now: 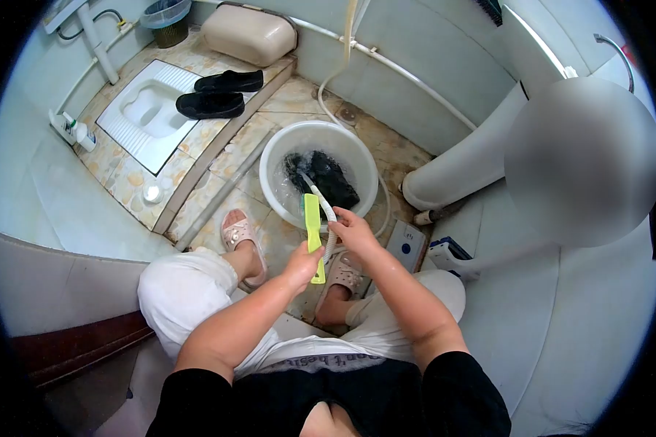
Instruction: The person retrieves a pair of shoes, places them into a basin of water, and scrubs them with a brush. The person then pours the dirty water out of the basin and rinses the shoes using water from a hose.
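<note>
My left hand (303, 266) is closed around the handle of a lime-green scrub brush (313, 218), held upright in front of the basin. Its bristle end points toward the basin's near rim. Just beside it, my right hand (352, 231) grips a pale flexible hose (323, 199), whose end reaches over the rim. A large white basin (267, 171) stands on the floor between and beyond my feet. Inside it, dark items (332, 182) lie in foamy water; their exact kind is unclear.
Two black shoes (211, 106) lie by the squat toilet (113, 120) on the raised step at left. A bin (170, 33), a beige tank (248, 33) and a white bottle (86, 137) stand around it. A thick white column (452, 175) and a box (407, 244) are at right.
</note>
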`<action>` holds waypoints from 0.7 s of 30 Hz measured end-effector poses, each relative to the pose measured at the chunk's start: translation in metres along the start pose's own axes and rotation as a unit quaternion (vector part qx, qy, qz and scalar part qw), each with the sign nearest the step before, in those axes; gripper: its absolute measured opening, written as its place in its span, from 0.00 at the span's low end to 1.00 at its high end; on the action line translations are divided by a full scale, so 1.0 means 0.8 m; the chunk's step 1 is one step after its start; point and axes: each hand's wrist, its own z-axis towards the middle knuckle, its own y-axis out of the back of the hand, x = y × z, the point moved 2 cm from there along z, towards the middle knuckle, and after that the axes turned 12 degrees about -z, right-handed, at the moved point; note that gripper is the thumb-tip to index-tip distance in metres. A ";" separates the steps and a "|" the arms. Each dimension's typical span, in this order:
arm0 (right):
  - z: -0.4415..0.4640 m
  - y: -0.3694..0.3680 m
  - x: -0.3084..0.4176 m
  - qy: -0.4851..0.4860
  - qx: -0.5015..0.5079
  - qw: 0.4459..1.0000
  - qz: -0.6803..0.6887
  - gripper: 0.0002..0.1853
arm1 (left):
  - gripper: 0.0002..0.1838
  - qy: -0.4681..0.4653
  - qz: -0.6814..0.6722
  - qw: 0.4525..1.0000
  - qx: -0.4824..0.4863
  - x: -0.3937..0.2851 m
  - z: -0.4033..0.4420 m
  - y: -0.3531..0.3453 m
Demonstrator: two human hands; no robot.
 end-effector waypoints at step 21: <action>-0.004 -0.005 0.009 -0.020 0.066 0.995 -0.072 0.26 | 0.13 0.017 -0.062 0.997 -0.030 0.006 -0.014 -0.006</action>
